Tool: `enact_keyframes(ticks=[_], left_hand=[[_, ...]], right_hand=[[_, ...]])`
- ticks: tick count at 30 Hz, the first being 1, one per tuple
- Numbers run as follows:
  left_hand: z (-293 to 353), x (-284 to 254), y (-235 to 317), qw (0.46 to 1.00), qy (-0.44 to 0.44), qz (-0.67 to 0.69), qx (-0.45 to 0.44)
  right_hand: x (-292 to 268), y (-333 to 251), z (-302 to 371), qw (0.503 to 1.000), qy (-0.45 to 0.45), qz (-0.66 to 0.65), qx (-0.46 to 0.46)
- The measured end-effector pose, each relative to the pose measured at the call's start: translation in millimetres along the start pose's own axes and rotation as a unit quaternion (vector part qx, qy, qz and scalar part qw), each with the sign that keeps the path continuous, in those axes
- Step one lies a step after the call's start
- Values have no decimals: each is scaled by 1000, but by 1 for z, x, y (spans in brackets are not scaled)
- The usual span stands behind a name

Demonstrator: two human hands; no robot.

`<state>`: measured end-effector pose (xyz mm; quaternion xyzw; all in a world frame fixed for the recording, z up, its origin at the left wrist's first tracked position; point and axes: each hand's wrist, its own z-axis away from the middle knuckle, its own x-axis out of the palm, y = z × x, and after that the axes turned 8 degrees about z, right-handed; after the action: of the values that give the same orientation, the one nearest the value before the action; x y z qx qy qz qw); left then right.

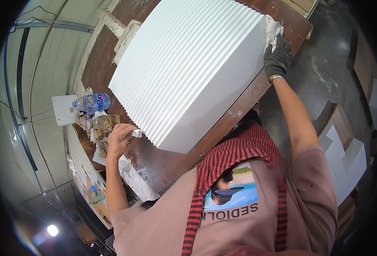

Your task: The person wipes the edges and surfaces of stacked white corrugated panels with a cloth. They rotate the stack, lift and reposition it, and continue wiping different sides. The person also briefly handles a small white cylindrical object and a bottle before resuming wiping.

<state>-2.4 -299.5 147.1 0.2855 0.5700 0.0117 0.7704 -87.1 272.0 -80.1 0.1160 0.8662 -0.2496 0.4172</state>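
A large white ribbed panel (184, 59) with smooth light-grey sides lies on a brown worktable (235, 113). At its near left corner, my bare left hand (119, 138) pinches a small white block (136, 133) close to the ends of the ribs. My right hand (278, 59), in a dark grey knitted glove, reaches to the panel's far right end. Its fingers are closed on a crumpled white cloth (273, 29) pressed against that end.
Left of the panel stand a clear plastic bottle (92, 103) and an amber-coloured bottle (107, 121) among clutter. A white rolled cloth (137, 181) lies at the table's near left. White-and-wood boards (342, 158) lean on the right, above a grey floor (320, 55).
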Motion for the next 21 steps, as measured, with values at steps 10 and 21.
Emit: enact_keyframes(ticks=[10,21], left_hand=[[-203,59,122,965,-75,33,248],[-468,115,273,917,-16,-4,400]], right_hand=[[5,0,4,1000,6,7,4],[-19,-11,0,996,-52,-48,54]])
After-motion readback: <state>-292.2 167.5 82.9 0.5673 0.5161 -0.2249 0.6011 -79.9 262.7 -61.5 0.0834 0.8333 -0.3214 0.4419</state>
